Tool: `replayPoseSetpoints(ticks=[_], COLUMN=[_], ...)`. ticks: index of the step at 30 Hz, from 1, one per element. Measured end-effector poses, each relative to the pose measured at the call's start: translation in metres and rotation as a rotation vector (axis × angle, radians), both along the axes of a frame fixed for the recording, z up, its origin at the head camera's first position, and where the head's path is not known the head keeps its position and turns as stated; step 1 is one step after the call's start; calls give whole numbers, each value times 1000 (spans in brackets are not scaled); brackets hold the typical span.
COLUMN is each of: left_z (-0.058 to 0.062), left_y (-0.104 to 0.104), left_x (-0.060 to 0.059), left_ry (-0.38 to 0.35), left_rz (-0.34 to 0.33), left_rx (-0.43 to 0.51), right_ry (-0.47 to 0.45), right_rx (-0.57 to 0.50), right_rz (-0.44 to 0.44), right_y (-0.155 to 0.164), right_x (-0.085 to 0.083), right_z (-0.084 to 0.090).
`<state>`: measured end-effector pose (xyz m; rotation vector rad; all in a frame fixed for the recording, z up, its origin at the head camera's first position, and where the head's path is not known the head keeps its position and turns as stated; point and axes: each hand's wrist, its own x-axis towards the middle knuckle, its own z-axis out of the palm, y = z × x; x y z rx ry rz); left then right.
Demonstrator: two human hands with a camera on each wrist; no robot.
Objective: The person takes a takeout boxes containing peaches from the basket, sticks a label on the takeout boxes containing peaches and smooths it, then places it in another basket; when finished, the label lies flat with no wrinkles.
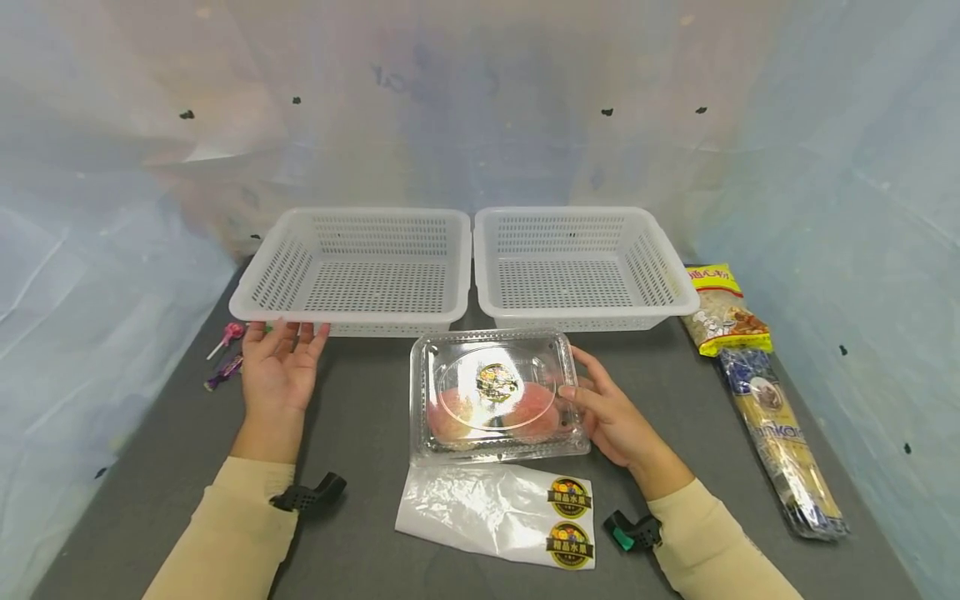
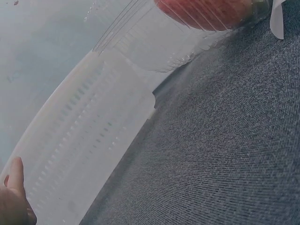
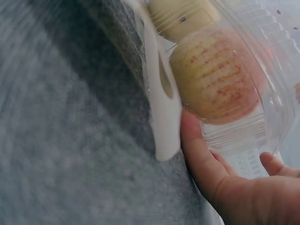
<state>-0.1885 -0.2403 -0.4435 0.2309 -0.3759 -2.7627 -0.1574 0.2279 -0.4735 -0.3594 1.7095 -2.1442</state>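
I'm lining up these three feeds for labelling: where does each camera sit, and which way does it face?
Head: worn high, facing forward and down at the clamshell box, two baskets, both forearms.
Left wrist: low by the mat, facing the left basket; left hand at the edge.
Right wrist: low, facing the clamshell box; right hand touching it.
Shared: the box appears in all three.

Cream long sleeves on both arms; black clip at each wrist, the right one green-tipped; bare hands.
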Motion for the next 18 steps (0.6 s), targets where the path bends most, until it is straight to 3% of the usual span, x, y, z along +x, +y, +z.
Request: replayPoseSetpoints(ticks=[11,18], left_z=[-5,-7], left_y=[-1,-1], left_x=[-5,-9], left_ry=[8,-16], left_rz=[0,4], left_rx=[-39,-38], right_ry=[-74,-98], right_rx=[-109,-114], right_rz=[-20,-24], right_y=[-2,-4], right_x=[1,2], right_z=[1,4])
